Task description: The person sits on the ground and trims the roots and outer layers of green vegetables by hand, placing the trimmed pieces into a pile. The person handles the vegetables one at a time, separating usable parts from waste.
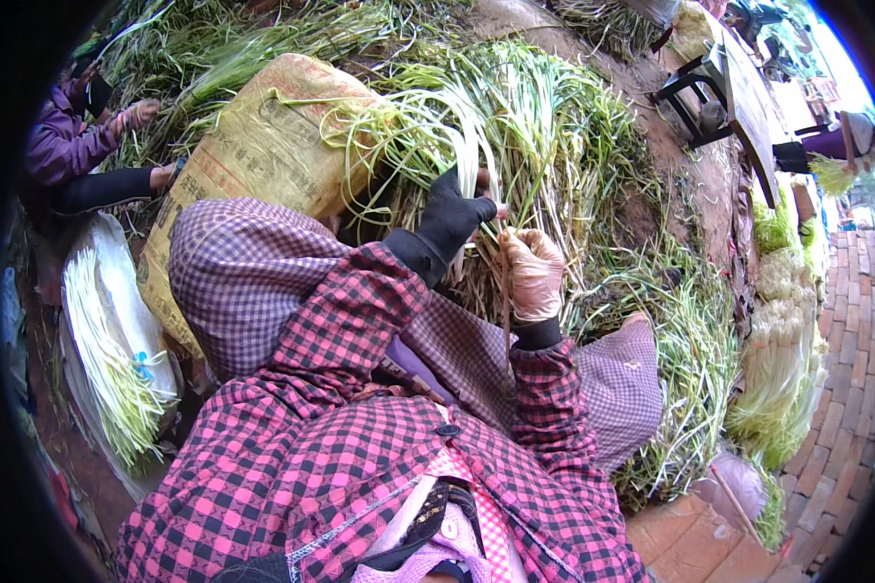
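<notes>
My left hand [452, 211], in a black glove with bare fingertips, grips a small bunch of pale chive-like stalks [468, 149]. Their white parts stand above the fist, and the yellow-green leaves droop to the left. Close beside it, my right hand [532, 270] wears a thin translucent glove. Its thumb and fingers pinch at the stalk ends, and a thin brownish strand [507, 306] hangs below them. Under and beyond both hands lies a large heap of uncleaned green stalks [547, 138] with dry, straw-coloured bases.
A printed yellow sack [262, 138] lies left of my checked apron. Cleaned white stalks [109, 364] rest on a white sheet at far left, near another person's arm [95, 146]. Bundled stalks [773, 357] line the brick paving [846, 328] at right, below a small table [747, 109].
</notes>
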A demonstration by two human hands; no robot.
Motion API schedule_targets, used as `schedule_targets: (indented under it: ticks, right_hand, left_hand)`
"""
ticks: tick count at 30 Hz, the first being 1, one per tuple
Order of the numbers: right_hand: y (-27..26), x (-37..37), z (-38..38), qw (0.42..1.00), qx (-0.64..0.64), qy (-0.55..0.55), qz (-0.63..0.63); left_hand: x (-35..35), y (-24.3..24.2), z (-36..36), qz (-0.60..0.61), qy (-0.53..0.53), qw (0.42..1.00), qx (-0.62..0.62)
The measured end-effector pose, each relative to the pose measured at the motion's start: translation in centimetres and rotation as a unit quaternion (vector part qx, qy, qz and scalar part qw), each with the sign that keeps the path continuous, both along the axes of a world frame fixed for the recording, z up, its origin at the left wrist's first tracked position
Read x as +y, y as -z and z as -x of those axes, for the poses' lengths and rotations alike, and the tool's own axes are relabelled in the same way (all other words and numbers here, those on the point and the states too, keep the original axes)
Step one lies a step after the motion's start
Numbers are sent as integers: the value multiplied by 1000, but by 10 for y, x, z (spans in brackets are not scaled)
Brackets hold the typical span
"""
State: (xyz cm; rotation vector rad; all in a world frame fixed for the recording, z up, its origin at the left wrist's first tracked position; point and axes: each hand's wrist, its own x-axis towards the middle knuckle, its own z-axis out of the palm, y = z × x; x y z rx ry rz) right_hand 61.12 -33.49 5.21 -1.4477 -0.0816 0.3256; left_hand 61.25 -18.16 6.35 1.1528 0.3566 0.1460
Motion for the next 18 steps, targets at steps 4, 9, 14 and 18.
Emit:
schedule_targets:
  ticks: [4,9,14,18]
  right_hand:
    - [-3,-31,-9,964,146,77,209]
    - [-23,-21,-13,952,-190,18,240]
    - [-23,17,1,999,26,-26,34]
    - [-25,-10,9,986,98,-56,119]
  left_hand:
    - [8,-13,-3,-46,-72,996,-7]
    - [-3,-18,-3,-91,-46,995,-20]
    - [-8,-18,-2,-73,-43,996,-26]
    - [1,-18,-6,-80,-47,996,-9]
